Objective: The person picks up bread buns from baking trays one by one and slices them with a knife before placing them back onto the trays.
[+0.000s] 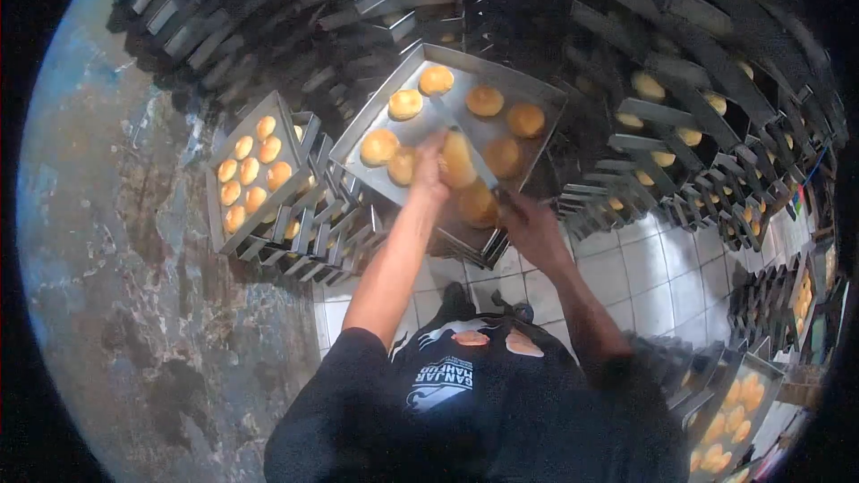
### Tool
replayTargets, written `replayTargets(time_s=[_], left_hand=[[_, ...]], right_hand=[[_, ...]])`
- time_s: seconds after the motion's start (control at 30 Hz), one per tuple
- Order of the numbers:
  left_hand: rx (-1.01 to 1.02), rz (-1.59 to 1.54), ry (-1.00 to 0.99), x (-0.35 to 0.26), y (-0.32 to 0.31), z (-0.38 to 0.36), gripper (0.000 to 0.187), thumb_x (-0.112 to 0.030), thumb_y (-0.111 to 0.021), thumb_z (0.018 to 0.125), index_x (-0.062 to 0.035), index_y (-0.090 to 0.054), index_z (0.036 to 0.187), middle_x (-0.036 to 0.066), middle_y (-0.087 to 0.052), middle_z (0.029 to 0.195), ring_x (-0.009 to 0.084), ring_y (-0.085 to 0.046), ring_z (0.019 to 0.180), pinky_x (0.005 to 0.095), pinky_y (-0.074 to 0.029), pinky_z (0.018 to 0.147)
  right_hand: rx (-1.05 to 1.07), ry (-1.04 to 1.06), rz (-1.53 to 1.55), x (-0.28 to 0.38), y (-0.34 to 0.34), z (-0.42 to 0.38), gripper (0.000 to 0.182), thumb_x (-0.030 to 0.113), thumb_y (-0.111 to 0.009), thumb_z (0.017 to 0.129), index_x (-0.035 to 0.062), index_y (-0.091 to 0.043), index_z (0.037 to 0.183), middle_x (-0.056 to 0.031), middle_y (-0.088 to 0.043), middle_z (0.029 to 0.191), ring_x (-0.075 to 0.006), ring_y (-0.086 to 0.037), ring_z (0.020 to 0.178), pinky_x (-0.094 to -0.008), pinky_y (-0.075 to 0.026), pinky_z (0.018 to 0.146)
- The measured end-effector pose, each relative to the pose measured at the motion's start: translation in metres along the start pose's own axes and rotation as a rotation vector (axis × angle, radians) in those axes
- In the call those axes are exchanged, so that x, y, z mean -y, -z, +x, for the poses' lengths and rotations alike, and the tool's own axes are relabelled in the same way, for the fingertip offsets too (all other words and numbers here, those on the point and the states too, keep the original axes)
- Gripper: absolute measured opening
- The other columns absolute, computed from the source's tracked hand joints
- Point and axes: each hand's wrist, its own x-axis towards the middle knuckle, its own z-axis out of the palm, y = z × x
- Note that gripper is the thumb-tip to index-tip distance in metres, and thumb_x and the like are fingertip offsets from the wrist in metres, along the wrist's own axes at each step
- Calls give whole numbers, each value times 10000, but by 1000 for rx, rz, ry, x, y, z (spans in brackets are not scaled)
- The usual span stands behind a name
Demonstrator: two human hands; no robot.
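A square metal tray (425,130) with several golden round buns stands on a stack in front of me. My left hand (431,167) is over the tray, its fingers round a bun (458,161) that looks lifted and blurred. My right hand (530,225) grips the dark handle of a long knife (488,170). The blade slants up and left across the tray, against or just beside the held bun; the exact contact is blurred. Other buns, such as one at the back (437,80), lie around the hands.
Left of the tray, a second stack has a bun-filled top tray (215,201). Tall stacks of trays with buns (662,121) rise at the right and behind. Another full tray (768,380) is at the lower right. White floor tiles (626,273) lie below.
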Motion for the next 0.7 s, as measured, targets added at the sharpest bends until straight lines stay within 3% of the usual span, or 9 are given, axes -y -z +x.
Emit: replayTargets(time_s=[0.17,0.27,0.3,0.33,0.43,0.5,0.57,0.63,0.7], left_hand=[[27,30,-3,-27,26,5,341,-325,-793,867,-87,-646,1063,56,-705,934,200,-701,834,387,-594,751],[86,142,31,-14,2,-19,328,-324,-801,860,-80,-651,1020,64,-703,927,205,-703,832,380,-594,754],[92,174,56,-10,-1,-19,317,-318,-794,870,-76,-650,1016,59,-695,928,186,-695,837,358,-584,749],[98,209,77,-10,-3,-18,306,-311,-787,880,-73,-648,1012,55,-687,928,168,-687,842,336,-573,744],[118,116,0,-32,2,-14,281,-272,-790,871,-55,-655,986,80,-704,932,210,-709,833,384,-601,758],[140,140,31,-42,12,-11,278,-257,-782,878,-48,-648,1003,85,-704,934,212,-711,831,384,-604,747],[168,176,80,-33,16,-11,275,-242,-774,885,-42,-642,1020,89,-703,936,214,-712,829,384,-608,737],[21,237,138,-9,4,-13,353,-246,-773,890,-24,-594,1099,88,-693,958,219,-707,792,372,-602,716],[29,209,126,-4,-3,-15,324,-235,-771,890,-30,-607,1080,89,-692,961,220,-706,792,372,-602,716]], right_hand=[[143,-192,49,-5,19,-44,360,231,-594,968,73,-625,1290,-160,-673,792,-183,-648,688,-377,-532,665],[66,-22,-24,6,11,-13,338,190,-589,973,53,-636,1278,-146,-694,815,-192,-654,734,-395,-540,724],[154,-174,81,12,13,-2,358,179,-599,967,28,-622,1291,-127,-697,816,-181,-655,765,-387,-541,750],[154,-174,84,6,11,-3,358,179,-599,967,28,-622,1291,-127,-697,816,-181,-655,765,-387,-541,750],[82,75,26,-6,16,-7,330,188,-598,973,-3,-635,1240,-116,-692,802,-176,-646,740,-376,-537,722],[273,-256,101,9,36,-32,310,211,-596,979,-5,-638,1197,-123,-685,798,-185,-639,737,-371,-528,710],[264,-241,107,13,33,-26,292,211,-583,982,-2,-646,1173,-116,-680,790,-175,-630,728,-364,-525,701],[244,-230,116,10,27,-12,278,210,-569,986,1,-654,1149,-108,-675,781,-164,-622,720,-356,-522,691],[242,-79,16,-1,16,10,320,196,-556,969,26,-651,1223,-106,-680,792,-158,-628,734,-356,-526,707]])
